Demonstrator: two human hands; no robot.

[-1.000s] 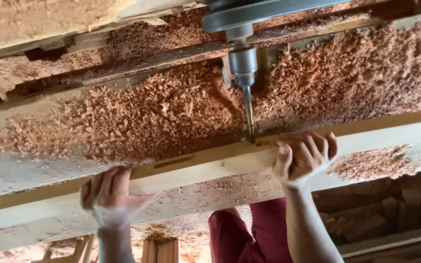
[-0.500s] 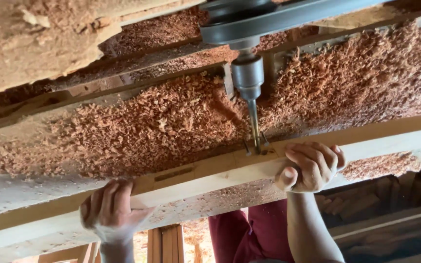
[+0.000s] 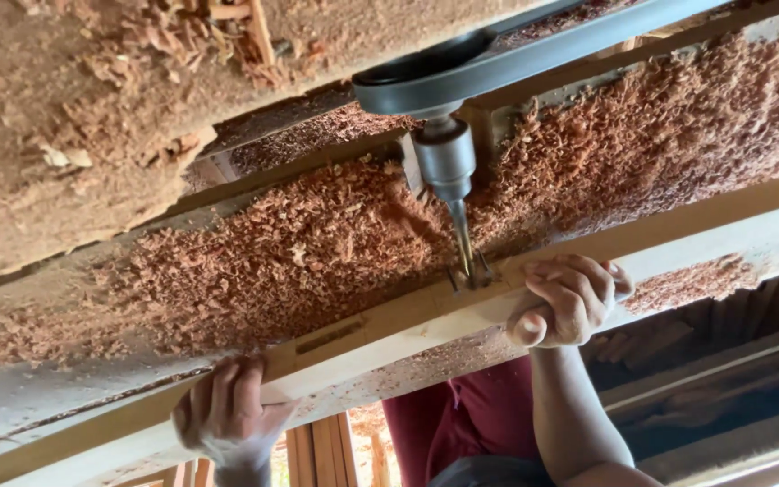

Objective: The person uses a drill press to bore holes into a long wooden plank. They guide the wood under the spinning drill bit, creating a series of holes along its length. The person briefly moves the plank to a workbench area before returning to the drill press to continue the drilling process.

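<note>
- The right hand (image 3: 570, 302) is clenched around the long pale wooden rail (image 3: 389, 329), fingers curled over its edge just beside the drill bit.
- The left hand (image 3: 227, 415) grasps the same rail further along, fingers wrapped over its near edge, and steadies the far length.
- The rail lies slantwise across the dusty work surface (image 3: 65, 397), pressed between both grips; a shallow rectangular slot (image 3: 328, 336) shows in its face between the hands.
- The slim steel bit (image 3: 463, 248) hangs from a grey metal chuck (image 3: 444, 162) and meets the rail at its tip; a dark belt and pulley (image 3: 498, 59) run above it.
- Reddish-brown wood shavings (image 3: 299, 252) are heaped thickly behind the rail.
- By the look of it, the step in hand is boring a mortise in the rail. The next move would call for firm hold from both grips and fingers kept clear of the bit while the rail shifts sideways.
</note>
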